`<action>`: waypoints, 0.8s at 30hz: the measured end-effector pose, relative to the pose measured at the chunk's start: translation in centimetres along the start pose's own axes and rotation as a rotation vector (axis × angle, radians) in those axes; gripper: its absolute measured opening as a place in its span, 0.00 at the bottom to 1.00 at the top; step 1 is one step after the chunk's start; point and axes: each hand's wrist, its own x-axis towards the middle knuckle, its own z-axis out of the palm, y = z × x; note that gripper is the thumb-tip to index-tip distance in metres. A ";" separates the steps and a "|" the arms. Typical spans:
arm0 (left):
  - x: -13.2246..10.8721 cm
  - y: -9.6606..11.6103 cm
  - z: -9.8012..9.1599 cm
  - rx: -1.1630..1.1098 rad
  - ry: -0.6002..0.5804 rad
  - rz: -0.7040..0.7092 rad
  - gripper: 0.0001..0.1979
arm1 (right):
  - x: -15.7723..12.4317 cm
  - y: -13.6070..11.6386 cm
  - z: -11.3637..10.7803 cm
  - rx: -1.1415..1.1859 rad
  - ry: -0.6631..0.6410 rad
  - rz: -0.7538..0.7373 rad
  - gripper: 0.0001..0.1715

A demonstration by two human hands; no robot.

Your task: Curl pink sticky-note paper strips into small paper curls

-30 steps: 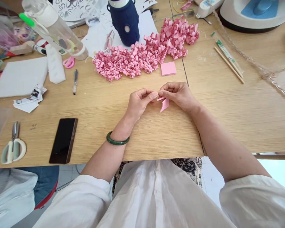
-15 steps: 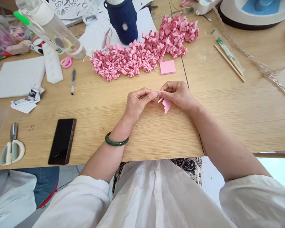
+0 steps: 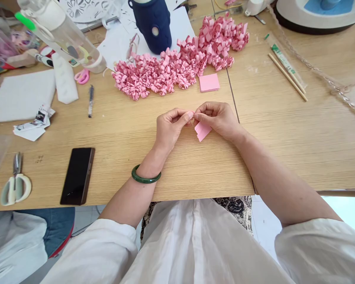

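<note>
My left hand point(image 3: 172, 125) and my right hand point(image 3: 217, 118) meet fingertip to fingertip above the table, both pinched closed. A small pink paper piece point(image 3: 202, 130) with a jagged, cut edge hangs from beneath my right fingers. The left thumb and forefinger press together at its upper end; what lies between them is hidden. Beyond my hands rests a flat stack of pink paper point(image 3: 209, 83). Behind it stretches a long heap of curled pink paper pieces point(image 3: 165, 71).
A phone point(image 3: 77, 176) and white-handled scissors point(image 3: 15, 185) lie at the left front. A pen point(image 3: 90, 101), a clear bottle point(image 3: 73, 43) and a navy cup point(image 3: 152, 27) stand or lie farther back. Wooden sticks point(image 3: 287, 77) are at right. Another person sits at lower left.
The pink paper in my right hand has turned, showing more of its flat face. Both hands have shifted very slightly left, still pinched together.
</note>
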 end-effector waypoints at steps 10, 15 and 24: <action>0.2 -0.1 -0.5 0.000 -0.022 -0.098 0.15 | 0.3 0.1 -0.2 -0.050 0.030 -0.002 0.17; 0.1 -0.1 -0.3 0.057 0.000 -0.058 0.10 | 0.3 0.4 -0.4 -0.077 0.028 -0.005 0.16; 0.3 -0.7 -0.3 0.161 0.046 0.042 0.07 | 0.1 0.1 0.4 0.005 0.021 -0.031 0.16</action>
